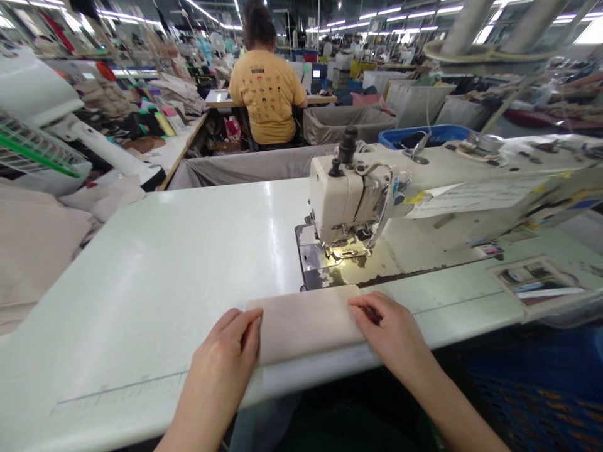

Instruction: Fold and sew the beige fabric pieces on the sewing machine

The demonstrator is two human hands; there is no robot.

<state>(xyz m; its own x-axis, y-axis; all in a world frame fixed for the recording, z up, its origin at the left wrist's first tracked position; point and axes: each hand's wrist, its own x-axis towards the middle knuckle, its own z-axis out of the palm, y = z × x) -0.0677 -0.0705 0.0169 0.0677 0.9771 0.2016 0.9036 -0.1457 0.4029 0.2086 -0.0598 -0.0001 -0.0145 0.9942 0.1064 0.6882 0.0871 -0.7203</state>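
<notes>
A beige rectangular piece of fabric (306,326) lies at the front edge of the table, just before the sewing machine (339,201). My left hand (230,345) pinches its left end between thumb and fingers. At the opposite end, my right hand (389,329) is closed on the fabric's upper right corner. The lit needle plate (346,254) and presser foot are a short way beyond the cloth, apart from it. The undersides of both hands, with some fingers, are hidden.
The pale green tabletop (188,251) bears ruler marks along its front edge. Beige cloth (38,238) is piled at left beside a white fan (38,107). A tray of small tools (537,279) is set in at right. Ahead sits a person in a yellow shirt (266,94).
</notes>
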